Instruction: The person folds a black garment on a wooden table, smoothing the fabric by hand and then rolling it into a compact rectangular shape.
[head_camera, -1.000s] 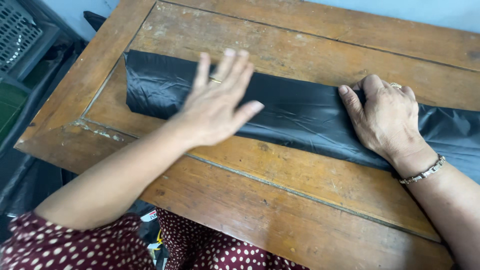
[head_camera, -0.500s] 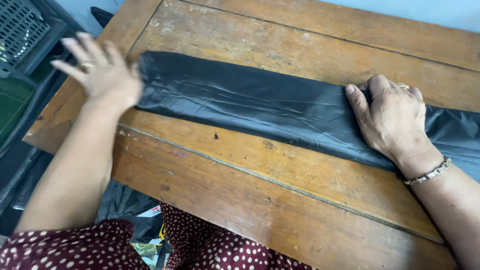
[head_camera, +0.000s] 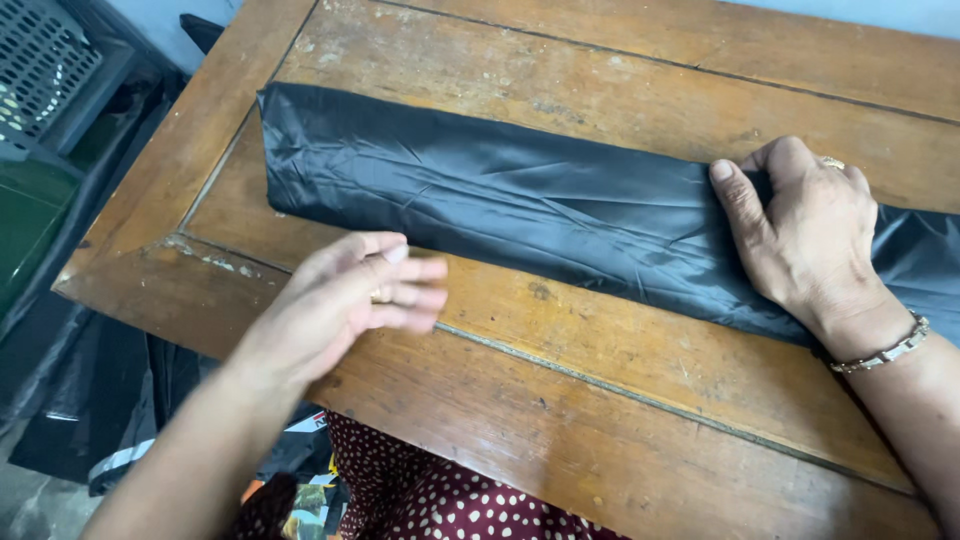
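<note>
I see a folded black sheet (head_camera: 520, 205) lying across the wooden table (head_camera: 620, 370) — right hand (head_camera: 810, 235) pressed flat on it, fingers curled at its far edge. Left hand (head_camera: 345, 300) open, blurred, above bare wood just beside the sheet's near edge.

One long folded strip of shiny black fabric (head_camera: 520, 215) lay across one worn brown wooden table (head_camera: 620, 400). Two bare hands were in view: one left hand (head_camera: 345, 300) and one right hand (head_camera: 805, 235). The right arm carried one thin metal-link bracelet (head_camera: 885, 350), and each hand showed one ring. One grey slatted plastic crate (head_camera: 40, 60) stood off the table's left edge.
</note>
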